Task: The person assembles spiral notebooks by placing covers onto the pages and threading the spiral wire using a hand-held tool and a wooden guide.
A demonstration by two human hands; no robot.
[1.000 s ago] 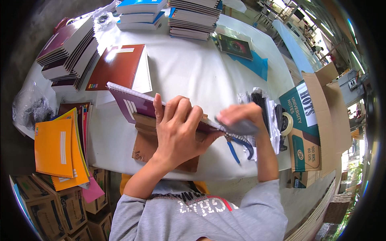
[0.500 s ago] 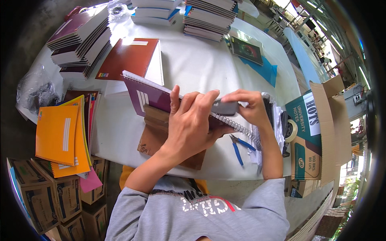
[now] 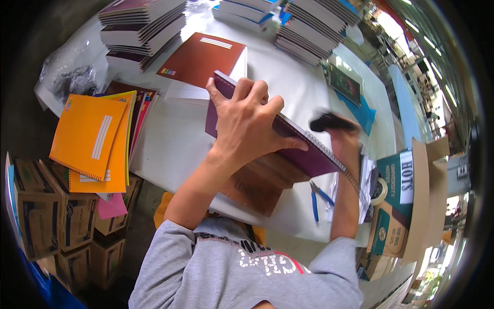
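My left hand point(image 3: 246, 126) is wrapped over a purple spiral notebook point(image 3: 315, 160), with the thumb along its cover. The notebook stands on edge, spine up, against a brown wooden block point(image 3: 257, 189). A wire coil point(image 3: 356, 184) runs along the spine and trails past its near right end. Just right of the spine, my right hand point(image 3: 346, 140) grips a dark, rounded, slab-like object point(image 3: 329, 122), blurred by motion and apart from the notebook. Blue-handled cutting pliers point(image 3: 315, 205) lie on the table below the notebook's right end.
A red-brown notebook point(image 3: 206, 59) lies beyond the purple one. Stacks of notebooks point(image 3: 141, 31) stand at the far left and far right point(image 3: 311, 31). Yellow notebooks point(image 3: 92, 134) overhang the left edge. An open carton point(image 3: 393, 206) and a tape roll point(image 3: 380, 191) are at right.
My right hand has lifted the dark object off the coil and moved it right. My left hand has shifted along the notebook with its thumb now on the cover. The whole view has turned slightly.
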